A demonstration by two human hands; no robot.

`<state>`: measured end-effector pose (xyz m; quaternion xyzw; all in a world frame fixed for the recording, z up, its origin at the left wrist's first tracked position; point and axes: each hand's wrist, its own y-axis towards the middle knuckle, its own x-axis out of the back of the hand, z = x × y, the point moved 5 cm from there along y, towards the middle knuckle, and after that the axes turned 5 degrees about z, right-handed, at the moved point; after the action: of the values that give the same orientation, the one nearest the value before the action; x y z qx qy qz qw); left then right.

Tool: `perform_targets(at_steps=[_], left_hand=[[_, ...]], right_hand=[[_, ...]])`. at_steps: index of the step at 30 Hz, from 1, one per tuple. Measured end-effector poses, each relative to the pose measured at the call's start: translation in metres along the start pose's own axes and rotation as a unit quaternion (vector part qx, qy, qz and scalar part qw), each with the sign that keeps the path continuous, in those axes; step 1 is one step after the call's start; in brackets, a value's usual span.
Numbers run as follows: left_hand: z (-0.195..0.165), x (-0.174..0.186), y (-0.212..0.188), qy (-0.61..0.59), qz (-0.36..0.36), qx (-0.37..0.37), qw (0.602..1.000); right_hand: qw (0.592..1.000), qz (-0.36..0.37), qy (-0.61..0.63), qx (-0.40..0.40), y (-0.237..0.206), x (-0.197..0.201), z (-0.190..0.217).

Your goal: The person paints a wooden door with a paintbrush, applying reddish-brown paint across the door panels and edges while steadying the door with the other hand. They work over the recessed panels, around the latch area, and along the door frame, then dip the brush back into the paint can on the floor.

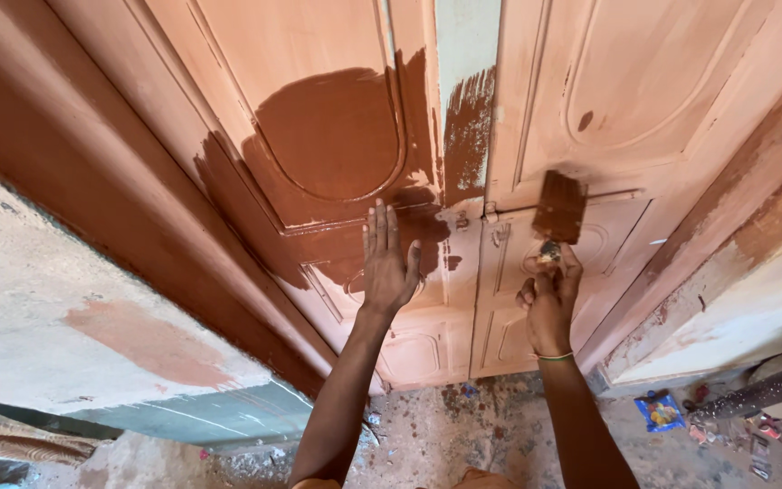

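A double wooden door (608,100) with raised panels stands in front of me, pale pinkish primer over most of it. A wet patch of dark reddish-brown paint (332,136) covers part of the left leaf. My left hand (388,263) lies flat against the left leaf, fingers spread upward, just below the painted patch. My right hand (549,294) grips the handle of a wide paintbrush (560,206) loaded with brown paint, its bristles held against the right leaf near the metal latch (498,217).
The brown door frame (65,154) slants down the left, beside a rough plastered wall (38,317). The concrete floor (463,426) is speckled with paint. A blue packet (660,412) and scattered small debris lie at the lower right by the wall base.
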<state>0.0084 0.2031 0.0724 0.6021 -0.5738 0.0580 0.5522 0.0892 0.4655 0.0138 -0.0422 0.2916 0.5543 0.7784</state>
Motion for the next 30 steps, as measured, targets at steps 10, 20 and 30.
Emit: perform_targets(at_steps=[10,20,30], left_hand=[[0.005,0.020,-0.005,0.012,-0.010,0.006,1.000],[0.020,0.043,-0.009,0.012,-0.024,0.015,1.000],[0.007,0.027,-0.001,0.008,-0.019,0.008,1.000]], right_hand=[[0.957,0.203,0.017,-0.205,-0.030,-0.074,-0.079],[0.890,0.250,0.335,-0.183,-0.004,-0.070,-0.048],[0.967,0.062,0.237,-0.068,0.020,-0.003,-0.015]])
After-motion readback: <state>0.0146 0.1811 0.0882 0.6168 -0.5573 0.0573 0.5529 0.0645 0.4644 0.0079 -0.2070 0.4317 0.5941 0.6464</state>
